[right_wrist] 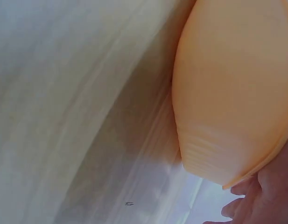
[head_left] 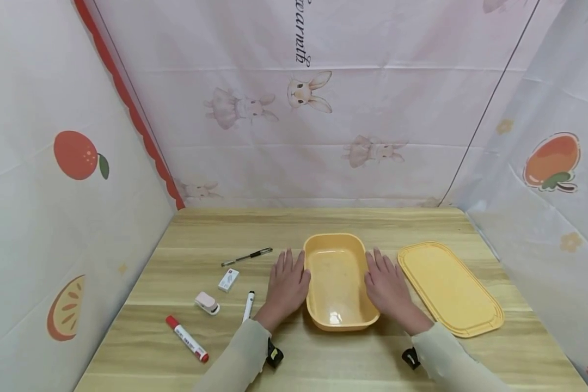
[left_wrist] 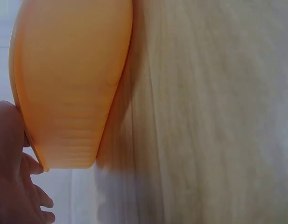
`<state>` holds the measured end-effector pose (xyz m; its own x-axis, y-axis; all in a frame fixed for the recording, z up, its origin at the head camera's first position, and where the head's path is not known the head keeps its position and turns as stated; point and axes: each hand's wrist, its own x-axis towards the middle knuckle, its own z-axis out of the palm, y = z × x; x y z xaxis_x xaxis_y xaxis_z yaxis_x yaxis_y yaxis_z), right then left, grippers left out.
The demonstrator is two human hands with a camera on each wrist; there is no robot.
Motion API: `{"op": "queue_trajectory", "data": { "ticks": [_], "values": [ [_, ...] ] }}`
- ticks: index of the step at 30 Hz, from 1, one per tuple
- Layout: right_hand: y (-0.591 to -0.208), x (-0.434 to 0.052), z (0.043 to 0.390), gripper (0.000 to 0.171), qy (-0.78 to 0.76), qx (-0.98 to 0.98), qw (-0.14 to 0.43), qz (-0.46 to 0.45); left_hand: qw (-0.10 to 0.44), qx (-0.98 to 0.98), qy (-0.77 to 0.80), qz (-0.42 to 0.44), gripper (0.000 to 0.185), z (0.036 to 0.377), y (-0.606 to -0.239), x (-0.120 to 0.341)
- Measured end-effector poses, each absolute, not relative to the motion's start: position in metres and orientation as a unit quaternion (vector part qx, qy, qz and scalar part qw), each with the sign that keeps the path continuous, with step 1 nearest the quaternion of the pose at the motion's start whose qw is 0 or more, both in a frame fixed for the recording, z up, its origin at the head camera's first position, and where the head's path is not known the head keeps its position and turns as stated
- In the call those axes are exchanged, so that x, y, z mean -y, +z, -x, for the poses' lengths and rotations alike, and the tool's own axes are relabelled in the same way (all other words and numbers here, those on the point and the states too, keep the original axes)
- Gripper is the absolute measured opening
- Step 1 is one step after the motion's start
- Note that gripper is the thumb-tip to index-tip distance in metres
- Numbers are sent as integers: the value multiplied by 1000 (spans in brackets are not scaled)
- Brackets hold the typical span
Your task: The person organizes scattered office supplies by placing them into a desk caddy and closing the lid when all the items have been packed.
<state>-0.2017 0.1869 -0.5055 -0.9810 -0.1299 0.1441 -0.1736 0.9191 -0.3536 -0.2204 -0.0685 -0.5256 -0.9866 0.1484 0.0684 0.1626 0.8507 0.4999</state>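
Your two hands flank the yellow plastic tub point(head_left: 337, 280), which sits open on the wooden table point(head_left: 323, 223) near its middle, a little toward the near edge. To steady or shift it well, I judge you should keep even pressure from both sides, low on the walls, so the light container does not tip or skid toward one hand.

Your left hand point(head_left: 287, 286) lies palm down on the table, fingers straight and pointing to the far side, its inner edge against the tub's left wall. Your right hand point(head_left: 386, 288) mirrors it on the right wall. Neither grip is closed round anything: both are released and flat, touching the tub only along the side of the hand (the wrist views show skin right at the rim, but not whether it presses).

The matching yellow lid point(head_left: 449, 287) lies flat just to the right of your right hand, apart from the tub. To the left of your left hand are a black pen point(head_left: 247, 256), a small white eraser point(head_left: 228, 280), a white correction tape point(head_left: 207, 302), a white marker point(head_left: 248, 305) close by your left wrist, and a red-capped marker point(head_left: 187, 338) nearer the near edge. Both forearms come in from the near side, sleeves to the wrists.
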Motion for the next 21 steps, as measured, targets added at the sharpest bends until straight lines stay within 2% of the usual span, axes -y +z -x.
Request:
{"op": "queue_trajectory", "data": {
  "ticks": [21],
  "values": [
    [-509, -182, 165, 56, 228, 970, 41, -76, 20, 963, -251, 92, 55, 194, -527, 81]
  ]
}}
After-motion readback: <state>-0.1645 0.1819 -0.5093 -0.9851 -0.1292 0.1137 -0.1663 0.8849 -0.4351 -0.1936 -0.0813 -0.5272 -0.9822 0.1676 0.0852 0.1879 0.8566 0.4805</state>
